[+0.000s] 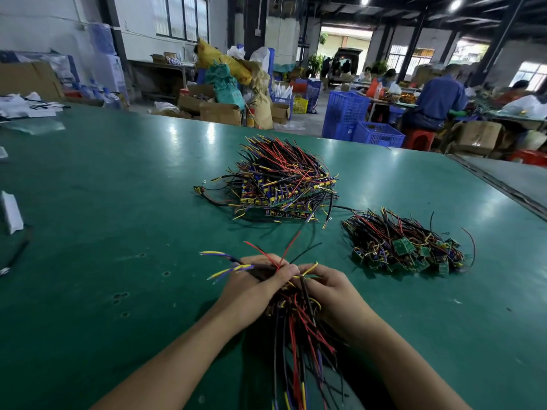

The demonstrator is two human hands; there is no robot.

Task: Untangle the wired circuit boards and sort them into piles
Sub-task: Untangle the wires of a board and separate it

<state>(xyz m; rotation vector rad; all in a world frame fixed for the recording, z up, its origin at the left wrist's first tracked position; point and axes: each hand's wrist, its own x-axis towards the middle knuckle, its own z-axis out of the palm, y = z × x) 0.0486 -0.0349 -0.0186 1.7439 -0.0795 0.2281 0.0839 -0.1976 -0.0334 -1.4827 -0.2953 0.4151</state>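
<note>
wire bundle (296,315) gripped by left hand (254,288) for steadying; strand pinched by right hand (328,288), likely for freeing; two piles (284,179) kept apart on tabletop (118,202)

Green surface (118,202) carries white papers (26,106) at far left. Beyond its far edge: cardboard boxes (220,113), blue crates (377,133), a red stool (418,140). Far right, a seated person in blue (438,99).
</note>
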